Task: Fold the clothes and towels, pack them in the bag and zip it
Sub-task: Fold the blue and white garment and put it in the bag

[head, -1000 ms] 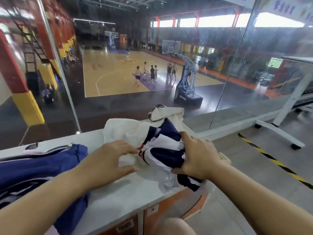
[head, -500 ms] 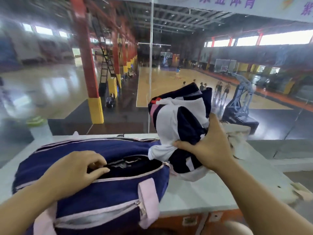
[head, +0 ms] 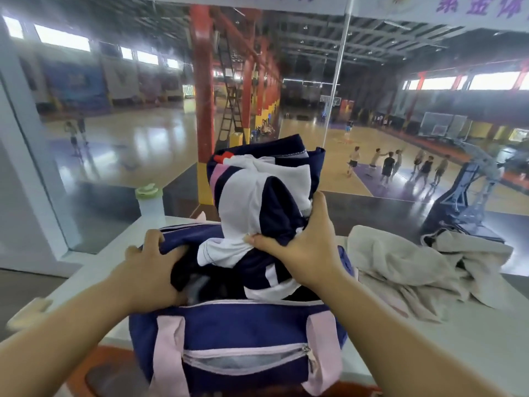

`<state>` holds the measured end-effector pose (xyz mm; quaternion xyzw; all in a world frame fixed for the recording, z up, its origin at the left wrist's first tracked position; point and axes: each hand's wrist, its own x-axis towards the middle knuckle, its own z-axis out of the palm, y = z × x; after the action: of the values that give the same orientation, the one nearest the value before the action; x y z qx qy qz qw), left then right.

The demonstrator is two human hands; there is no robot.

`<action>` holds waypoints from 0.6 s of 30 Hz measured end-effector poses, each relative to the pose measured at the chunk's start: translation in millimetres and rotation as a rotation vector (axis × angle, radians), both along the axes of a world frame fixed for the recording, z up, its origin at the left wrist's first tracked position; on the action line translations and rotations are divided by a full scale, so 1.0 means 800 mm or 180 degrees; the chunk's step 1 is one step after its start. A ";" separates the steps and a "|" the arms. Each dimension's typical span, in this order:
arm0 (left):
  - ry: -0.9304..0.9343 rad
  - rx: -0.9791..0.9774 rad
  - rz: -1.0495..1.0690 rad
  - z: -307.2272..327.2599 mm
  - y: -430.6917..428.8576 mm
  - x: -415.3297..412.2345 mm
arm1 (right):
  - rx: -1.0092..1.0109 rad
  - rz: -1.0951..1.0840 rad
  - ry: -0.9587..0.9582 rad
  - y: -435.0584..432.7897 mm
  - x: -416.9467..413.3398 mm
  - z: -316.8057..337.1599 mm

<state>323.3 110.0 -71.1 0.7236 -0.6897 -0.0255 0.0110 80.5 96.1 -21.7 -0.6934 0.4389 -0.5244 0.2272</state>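
Nearest me, the navy canvas bag [head: 237,336] with pink straps sits slack on the white counter [head: 446,348], my left hand [head: 148,270] clamped on its rim, spreading the mouth. My right hand [head: 303,250] pinches the bunched navy-and-white garment [head: 257,196] just above the opening; it looks light and floppy, best gripped low around the bundle. Beyond lies a soft, crumpled beige towel [head: 406,265].

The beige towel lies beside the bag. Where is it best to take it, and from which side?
Probably the raised fold at the near-left edge of the beige towel, coming from the bag side. It lies crumpled and free on the counter, and that bunched ridge gives fingers something to pinch. The right hand is nearest but grips the navy and white garment.
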 end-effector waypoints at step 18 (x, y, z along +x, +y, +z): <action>0.1171 0.0002 -0.0556 0.019 -0.036 0.049 | -0.0581 0.0193 0.3289 -0.051 0.007 -0.048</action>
<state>362.5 81.5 -55.7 0.6441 -0.7362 -0.1583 0.1343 86.0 55.6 -60.2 -0.8910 0.4259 -0.1433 -0.0651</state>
